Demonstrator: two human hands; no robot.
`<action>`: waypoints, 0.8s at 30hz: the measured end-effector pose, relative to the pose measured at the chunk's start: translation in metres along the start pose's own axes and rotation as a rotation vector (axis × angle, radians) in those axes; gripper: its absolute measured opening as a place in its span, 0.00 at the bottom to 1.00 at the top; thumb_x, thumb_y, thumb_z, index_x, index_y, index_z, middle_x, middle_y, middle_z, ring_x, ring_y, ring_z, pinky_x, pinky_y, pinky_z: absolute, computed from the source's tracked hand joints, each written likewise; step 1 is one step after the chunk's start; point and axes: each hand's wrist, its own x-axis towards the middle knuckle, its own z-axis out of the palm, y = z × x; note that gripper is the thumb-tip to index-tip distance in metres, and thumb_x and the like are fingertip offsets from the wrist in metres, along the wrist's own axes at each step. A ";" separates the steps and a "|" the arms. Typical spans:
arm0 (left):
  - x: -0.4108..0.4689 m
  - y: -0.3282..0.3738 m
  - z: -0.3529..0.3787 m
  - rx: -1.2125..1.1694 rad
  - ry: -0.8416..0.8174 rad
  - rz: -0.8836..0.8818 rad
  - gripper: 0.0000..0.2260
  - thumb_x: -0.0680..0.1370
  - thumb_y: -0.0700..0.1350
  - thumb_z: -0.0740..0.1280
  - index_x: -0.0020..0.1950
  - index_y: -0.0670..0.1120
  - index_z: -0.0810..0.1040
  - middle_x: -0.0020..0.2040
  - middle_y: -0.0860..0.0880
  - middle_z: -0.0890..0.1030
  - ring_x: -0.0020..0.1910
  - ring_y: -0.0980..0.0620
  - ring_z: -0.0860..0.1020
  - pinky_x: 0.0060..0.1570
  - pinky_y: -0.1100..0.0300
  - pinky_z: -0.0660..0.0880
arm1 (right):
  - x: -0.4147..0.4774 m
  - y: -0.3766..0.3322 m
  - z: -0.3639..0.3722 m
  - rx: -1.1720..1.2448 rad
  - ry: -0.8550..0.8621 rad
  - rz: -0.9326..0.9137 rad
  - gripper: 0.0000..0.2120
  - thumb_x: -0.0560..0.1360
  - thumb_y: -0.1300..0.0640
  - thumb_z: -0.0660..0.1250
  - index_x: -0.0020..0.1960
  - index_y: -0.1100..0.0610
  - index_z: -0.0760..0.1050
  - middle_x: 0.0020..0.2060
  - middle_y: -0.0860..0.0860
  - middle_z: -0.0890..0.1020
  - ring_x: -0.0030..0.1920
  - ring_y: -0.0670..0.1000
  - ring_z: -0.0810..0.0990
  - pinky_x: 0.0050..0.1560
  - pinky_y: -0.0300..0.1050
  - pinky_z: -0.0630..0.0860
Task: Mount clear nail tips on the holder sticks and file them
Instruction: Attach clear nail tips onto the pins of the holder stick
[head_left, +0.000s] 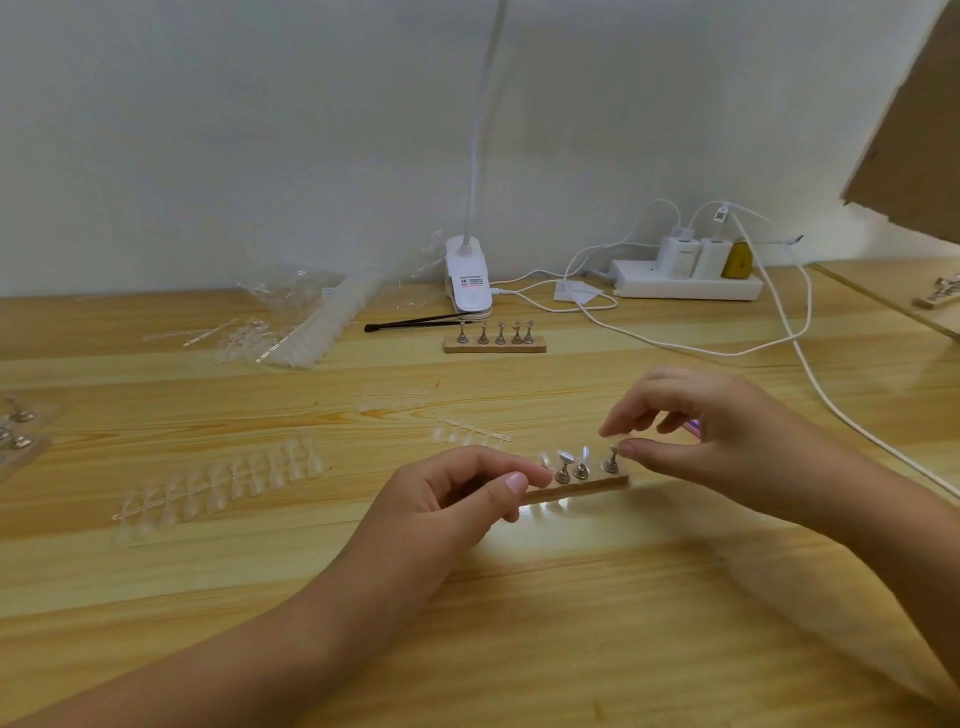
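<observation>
A small wooden holder base (587, 488) with metal holder sticks lies on the table between my hands. My left hand (452, 499) pinches its left end with thumb and fingers. Clear nail tips (566, 458) sit on the sticks in the middle. My right hand (717, 436) has thumb and forefinger closed at the top of the rightmost stick (611, 462); whether a tip is between them is hidden. A long strip of clear nail tips (223, 483) lies to the left, and two shorter strips (467, 434) lie just behind the base.
A second wooden base with several sticks (494, 340) stands farther back, beside black tweezers (415, 323). A white clip lamp (467, 280), a power strip with chargers (685, 280) and white cables (810, 364) sit along the wall. Plastic bags of tips (301, 322) lie back left.
</observation>
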 end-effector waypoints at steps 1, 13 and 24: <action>0.000 -0.001 -0.001 0.000 0.005 -0.002 0.08 0.73 0.56 0.68 0.48 0.59 0.86 0.35 0.60 0.78 0.33 0.65 0.72 0.38 0.72 0.70 | 0.000 0.002 0.002 -0.012 0.003 -0.007 0.09 0.72 0.57 0.74 0.47 0.43 0.81 0.44 0.39 0.81 0.50 0.41 0.79 0.49 0.35 0.74; 0.001 -0.006 -0.002 0.006 -0.025 0.030 0.06 0.77 0.55 0.69 0.48 0.59 0.85 0.35 0.60 0.79 0.34 0.66 0.74 0.39 0.73 0.70 | 0.004 0.012 0.010 -0.017 -0.008 -0.014 0.07 0.72 0.58 0.74 0.46 0.46 0.82 0.43 0.40 0.81 0.48 0.42 0.79 0.50 0.36 0.75; 0.001 -0.002 -0.005 0.042 -0.035 0.071 0.08 0.75 0.54 0.67 0.49 0.59 0.85 0.37 0.60 0.79 0.35 0.64 0.74 0.40 0.72 0.71 | 0.003 0.021 -0.004 0.220 -0.036 0.119 0.12 0.72 0.53 0.73 0.55 0.43 0.80 0.47 0.38 0.83 0.51 0.38 0.81 0.50 0.30 0.75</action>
